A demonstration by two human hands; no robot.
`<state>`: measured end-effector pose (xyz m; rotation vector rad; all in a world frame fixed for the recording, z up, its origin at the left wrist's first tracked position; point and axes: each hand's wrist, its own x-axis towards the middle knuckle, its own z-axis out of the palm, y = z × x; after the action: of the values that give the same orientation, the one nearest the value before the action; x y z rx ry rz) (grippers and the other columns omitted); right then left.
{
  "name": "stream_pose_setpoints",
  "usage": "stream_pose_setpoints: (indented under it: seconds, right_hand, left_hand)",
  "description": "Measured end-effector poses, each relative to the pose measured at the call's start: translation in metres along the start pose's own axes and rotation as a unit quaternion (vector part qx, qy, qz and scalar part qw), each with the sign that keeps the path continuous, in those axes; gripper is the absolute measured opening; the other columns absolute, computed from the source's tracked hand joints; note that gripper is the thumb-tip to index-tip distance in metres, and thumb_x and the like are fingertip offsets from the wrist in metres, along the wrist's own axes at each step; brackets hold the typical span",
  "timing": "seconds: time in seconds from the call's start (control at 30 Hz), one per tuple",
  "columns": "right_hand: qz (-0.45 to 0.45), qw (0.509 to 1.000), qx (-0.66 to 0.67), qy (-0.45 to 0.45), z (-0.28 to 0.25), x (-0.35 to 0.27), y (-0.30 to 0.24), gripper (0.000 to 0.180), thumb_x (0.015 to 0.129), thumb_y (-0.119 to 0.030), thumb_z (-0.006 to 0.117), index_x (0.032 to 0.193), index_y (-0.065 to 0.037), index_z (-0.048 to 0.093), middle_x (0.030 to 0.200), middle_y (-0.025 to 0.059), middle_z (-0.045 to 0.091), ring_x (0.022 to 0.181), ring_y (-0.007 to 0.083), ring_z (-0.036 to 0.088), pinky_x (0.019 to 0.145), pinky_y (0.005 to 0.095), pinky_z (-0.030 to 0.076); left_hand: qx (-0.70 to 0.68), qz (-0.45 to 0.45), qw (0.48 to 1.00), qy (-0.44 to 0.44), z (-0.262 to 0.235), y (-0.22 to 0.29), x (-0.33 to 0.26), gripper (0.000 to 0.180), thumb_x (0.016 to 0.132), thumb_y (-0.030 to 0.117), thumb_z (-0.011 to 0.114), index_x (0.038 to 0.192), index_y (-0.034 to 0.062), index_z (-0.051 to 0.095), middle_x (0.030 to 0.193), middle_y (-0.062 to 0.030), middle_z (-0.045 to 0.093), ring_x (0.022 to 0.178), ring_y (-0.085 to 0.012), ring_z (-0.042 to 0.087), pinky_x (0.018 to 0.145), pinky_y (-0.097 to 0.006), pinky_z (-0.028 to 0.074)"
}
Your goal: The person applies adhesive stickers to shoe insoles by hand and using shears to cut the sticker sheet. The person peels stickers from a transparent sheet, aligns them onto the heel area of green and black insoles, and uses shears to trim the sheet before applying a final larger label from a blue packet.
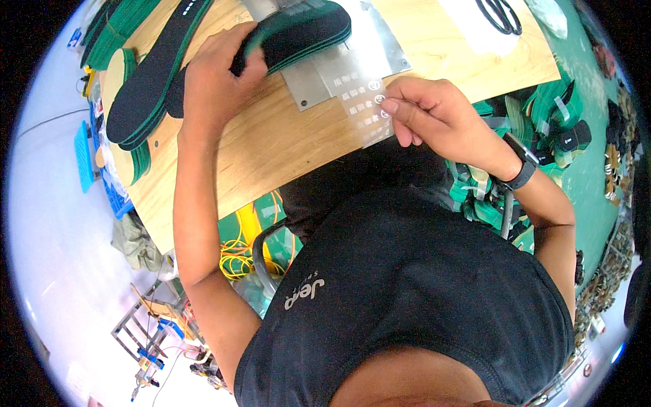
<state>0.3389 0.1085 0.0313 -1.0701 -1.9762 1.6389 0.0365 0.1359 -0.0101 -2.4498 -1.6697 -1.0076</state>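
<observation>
My left hand (227,71) is curled around the near-left end of a black insole (302,30) with green layered edges. That insole lies over a flat metal plate (380,41) at the far middle of the table. My right hand (434,122) pinches the edge of a clear plastic sheet (356,112) between thumb and fingers. Rows of small white printed marks cover the sheet, which reaches over the table's near edge. Beside my left hand, long black insoles with green undersides (146,88) lie in an overlapping pile.
The wooden table (271,146) slants across the view. Black cords (500,15) lie at its far right on something white. Bundles of green insoles (542,115) are heaped beyond the right edge. Yellow cables (237,258) are on the floor, and a blue crate (85,156) stands at left.
</observation>
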Motion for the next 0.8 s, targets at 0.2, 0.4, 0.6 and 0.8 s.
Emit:
stream_pose_setpoints:
  seconds: [0.2,0.4,0.6,0.8]
  right_hand:
    - [-0.043,0.994,-0.092,-0.048,0.001,0.027,-0.002,0.025,0.098,-0.019,0.054,0.083,-0.001,0.062,0.058,-0.0007,0.055,0.053,0.0048,0.052,0.049,0.0209,0.040]
    - [0.082,0.996,-0.012,0.026,-0.024,0.092,0.009,0.030,0.094,-0.021,0.057,0.071,-0.003,0.063,0.050,0.0022,0.054,0.041,0.0081,0.046,0.041,0.0230,0.035]
    - [0.128,0.991,0.010,0.044,-0.029,0.103,0.010,0.032,0.093,-0.020,0.058,0.067,-0.003,0.063,0.049,0.0048,0.056,0.039,0.0109,0.048,0.038,0.0246,0.038]
    - [0.142,0.988,-0.010,0.066,-0.030,0.099,0.002,0.031,0.093,-0.020,0.058,0.068,-0.002,0.064,0.049,0.0044,0.056,0.040,0.0108,0.048,0.039,0.0251,0.038]
  left_hand:
    - [-0.128,-0.185,0.973,0.043,-0.006,-0.017,-0.005,0.025,0.087,0.020,0.054,0.093,-0.0021,0.063,0.074,-0.0198,0.061,0.068,-0.0253,0.059,0.069,-0.034,0.047]
    - [-0.243,-0.245,0.934,0.093,-0.005,-0.015,0.002,0.030,0.092,0.024,0.051,0.093,-0.0032,0.062,0.077,-0.0090,0.061,0.074,-0.0142,0.052,0.073,-0.030,0.045]
    - [-0.199,-0.234,0.947,0.097,-0.004,-0.010,0.008,0.032,0.094,0.027,0.051,0.089,-0.0032,0.059,0.074,-0.0116,0.058,0.072,-0.0154,0.051,0.071,-0.031,0.044]
    - [-0.222,-0.220,0.949,0.034,0.005,-0.031,0.008,0.034,0.094,0.029,0.052,0.097,-0.0033,0.062,0.087,-0.0076,0.064,0.082,-0.0154,0.055,0.079,-0.028,0.044]
